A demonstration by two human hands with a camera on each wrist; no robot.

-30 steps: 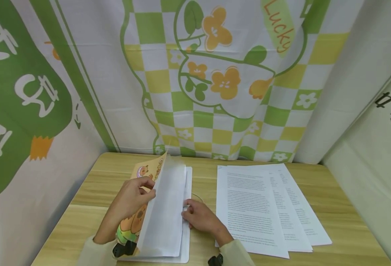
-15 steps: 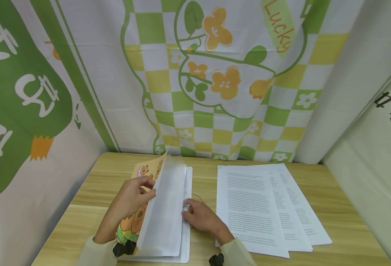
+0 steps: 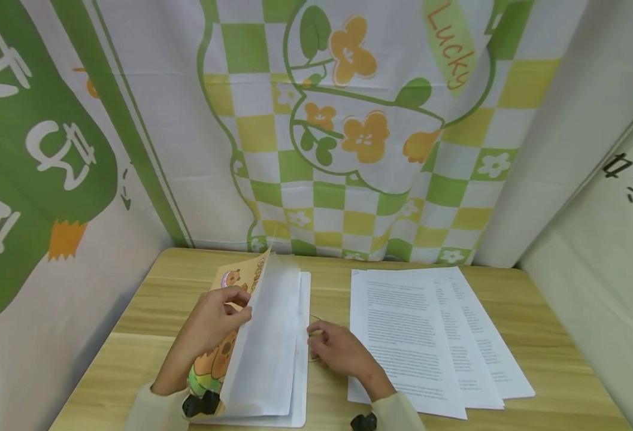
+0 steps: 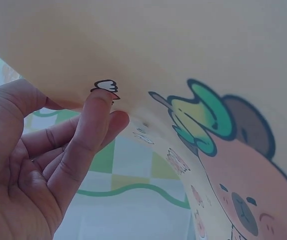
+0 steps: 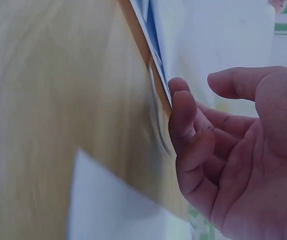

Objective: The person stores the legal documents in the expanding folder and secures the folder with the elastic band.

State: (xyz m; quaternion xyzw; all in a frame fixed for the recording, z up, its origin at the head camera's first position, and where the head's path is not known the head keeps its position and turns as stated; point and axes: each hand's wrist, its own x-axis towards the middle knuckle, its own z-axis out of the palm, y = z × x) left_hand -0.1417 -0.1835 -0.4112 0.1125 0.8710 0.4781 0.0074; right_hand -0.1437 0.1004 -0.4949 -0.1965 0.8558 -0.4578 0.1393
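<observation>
The left hand [image 3: 216, 317] pinches the free edge of a tan cover [image 3: 241, 269] between thumb and forefinger, the other fingers bent behind. The right hand [image 3: 340, 350] is loosely curled and appears to grip nothing: its thumb stands apart from the fingers, whose tips are at the right edge of the folder [image 3: 275, 353], though whether they touch it is hard to tell. A thin cord [image 3: 316, 318] bows out from that edge beside the right fingertips. The folder lies just left of the middle of the table, its cover, printed with cartoon animals, tilted up toward the left and whitish, translucent sheets showing inside. Cream sleeves [image 3: 151, 407] reach in from the near edge, with a small black device [image 3: 200, 404] at the left wrist and another at the right. Right of the folder, with a strip of wood between, printed papers [image 3: 402, 335] lie flat and fanned, the topmost at the left and the lower ones spread to the right. All this rests on a pale, wood-grained table [image 3: 138, 353] with rounded far corners. Behind it hangs a white cloth [image 3: 329, 218] with green and yellow checks, orange flowers and the word "Lucky"; a white hanging [image 3: 52, 167] with a large green shape and white characters closes the left side, and a pale one [image 3: 591, 233] with black characters the right.
</observation>
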